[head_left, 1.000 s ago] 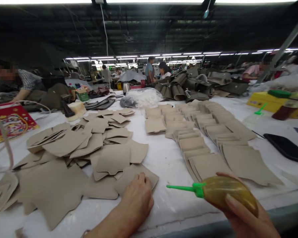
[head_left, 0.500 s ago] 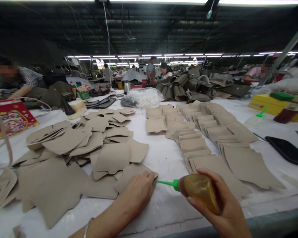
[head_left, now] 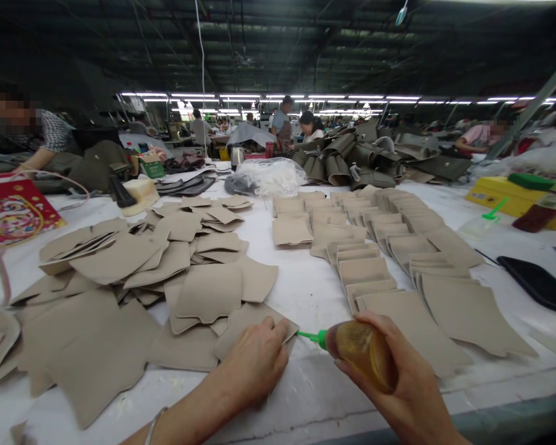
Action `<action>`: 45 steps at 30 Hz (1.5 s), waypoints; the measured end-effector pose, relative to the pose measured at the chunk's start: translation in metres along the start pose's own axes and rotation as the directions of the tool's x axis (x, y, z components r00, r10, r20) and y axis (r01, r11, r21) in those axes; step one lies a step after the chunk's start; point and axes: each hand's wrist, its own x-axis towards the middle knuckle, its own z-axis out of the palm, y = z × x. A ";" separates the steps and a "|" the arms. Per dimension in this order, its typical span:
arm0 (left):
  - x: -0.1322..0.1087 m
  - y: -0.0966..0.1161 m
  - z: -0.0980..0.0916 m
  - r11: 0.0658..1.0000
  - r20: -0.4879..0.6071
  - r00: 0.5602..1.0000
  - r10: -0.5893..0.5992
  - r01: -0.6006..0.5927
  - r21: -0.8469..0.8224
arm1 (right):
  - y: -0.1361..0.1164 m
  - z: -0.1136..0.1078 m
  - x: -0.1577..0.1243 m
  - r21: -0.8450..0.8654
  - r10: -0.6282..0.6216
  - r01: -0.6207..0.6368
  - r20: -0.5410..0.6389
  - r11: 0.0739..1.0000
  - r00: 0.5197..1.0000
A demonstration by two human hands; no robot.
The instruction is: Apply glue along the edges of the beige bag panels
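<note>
My left hand lies with fingers curled down on a beige cut piece at the near edge of the white table, pressing it flat. My right hand is wrapped round an amber glue bottle with a green nozzle. The nozzle tip points left and reaches the right edge of that beige piece, beside my left fingers. A loose heap of beige pieces spreads to the left. Overlapped rows of the same pieces run along the right.
A red printed bag lies far left, a black flat object at right. A yellow box, a clear green-capped bottle, a plastic bag and olive leather parts sit behind. Other people work at tables beyond.
My right hand carried the glue bottle left until the nozzle met the edge of the piece under my left hand. My left hand stayed on that piece.
</note>
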 end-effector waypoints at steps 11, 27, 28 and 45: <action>-0.001 -0.007 0.005 0.993 -0.038 0.999 0.018 -0.022 -0.112 | 0.000 0.001 0.001 0.028 0.116 -0.116 0.014 0.993 0.993; -0.007 -0.010 0.001 0.993 0.012 1.000 0.014 -0.012 -0.117 | 0.010 0.000 -0.006 0.123 0.239 -0.239 0.017 0.963 0.971; -0.007 -0.010 0.000 0.993 0.014 1.000 0.014 -0.012 -0.120 | 0.013 0.000 -0.005 0.101 0.221 -0.220 -0.004 0.970 0.975; -0.008 -0.011 -0.001 0.990 0.017 1.000 0.020 -0.018 -0.140 | 0.017 0.004 -0.014 0.098 0.208 -0.206 -0.011 0.974 0.978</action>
